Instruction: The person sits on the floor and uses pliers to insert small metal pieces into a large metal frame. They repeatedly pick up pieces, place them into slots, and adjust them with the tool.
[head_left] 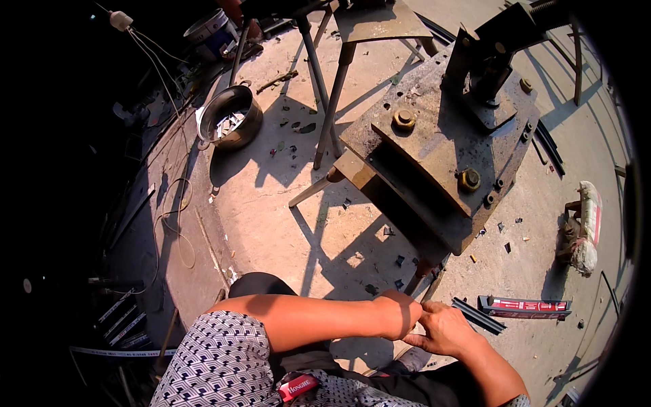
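Observation:
My left hand is closed, its wrist bent, below the near corner of a rusty machine table. My right hand meets it with fingers curled in and thumb pointing toward the left hand. Whatever the fingers hold, if anything, is hidden. Just right of my right hand lie dark channel-shaped metal strips on the floor. Beside them is a longer dark strip with a red label.
The steel machine table with brass-coloured bolts and a press head stands ahead. A metal pot with small pale pieces sits far left. A padded stool stands right. Dark scraps litter the concrete. A loose cable runs left.

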Action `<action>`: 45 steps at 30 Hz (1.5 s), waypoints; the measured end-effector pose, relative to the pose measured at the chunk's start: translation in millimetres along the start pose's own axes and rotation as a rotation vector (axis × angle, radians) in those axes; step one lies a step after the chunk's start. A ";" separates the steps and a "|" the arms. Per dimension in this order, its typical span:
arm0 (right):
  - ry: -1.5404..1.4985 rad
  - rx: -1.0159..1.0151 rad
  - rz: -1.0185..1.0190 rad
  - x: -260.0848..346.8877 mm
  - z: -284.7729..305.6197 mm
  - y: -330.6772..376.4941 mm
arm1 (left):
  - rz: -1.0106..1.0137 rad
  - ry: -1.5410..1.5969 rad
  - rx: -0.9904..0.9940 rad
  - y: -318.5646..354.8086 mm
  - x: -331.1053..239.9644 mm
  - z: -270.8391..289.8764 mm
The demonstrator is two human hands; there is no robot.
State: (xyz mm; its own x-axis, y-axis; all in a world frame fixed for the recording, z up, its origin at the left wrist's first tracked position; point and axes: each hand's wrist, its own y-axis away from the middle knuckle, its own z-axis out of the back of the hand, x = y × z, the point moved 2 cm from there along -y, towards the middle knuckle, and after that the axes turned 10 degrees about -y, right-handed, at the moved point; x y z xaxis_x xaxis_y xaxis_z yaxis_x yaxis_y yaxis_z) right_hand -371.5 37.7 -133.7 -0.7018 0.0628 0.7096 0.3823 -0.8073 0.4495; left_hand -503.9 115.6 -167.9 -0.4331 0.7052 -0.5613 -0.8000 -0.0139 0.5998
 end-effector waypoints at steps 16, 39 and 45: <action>-0.333 0.070 -0.001 4.7 -3.3 -3.6 | -0.300 -0.453 0.118 22.1 -20.4 58.2; -0.190 -0.008 0.145 23.3 -0.6 3.4 | -0.410 -0.510 0.199 16.9 -27.3 52.6; -0.138 0.018 0.167 17.8 -4.4 3.2 | -0.377 -0.463 0.085 30.6 -20.4 52.7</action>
State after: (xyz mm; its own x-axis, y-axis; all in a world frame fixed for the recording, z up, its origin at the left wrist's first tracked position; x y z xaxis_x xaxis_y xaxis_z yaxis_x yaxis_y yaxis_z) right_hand -385.4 33.7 -122.0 -0.5392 0.0093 0.8421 0.4980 -0.8028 0.3278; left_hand -497.7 138.1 -108.0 0.1157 0.8861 -0.4488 -0.8189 0.3409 0.4618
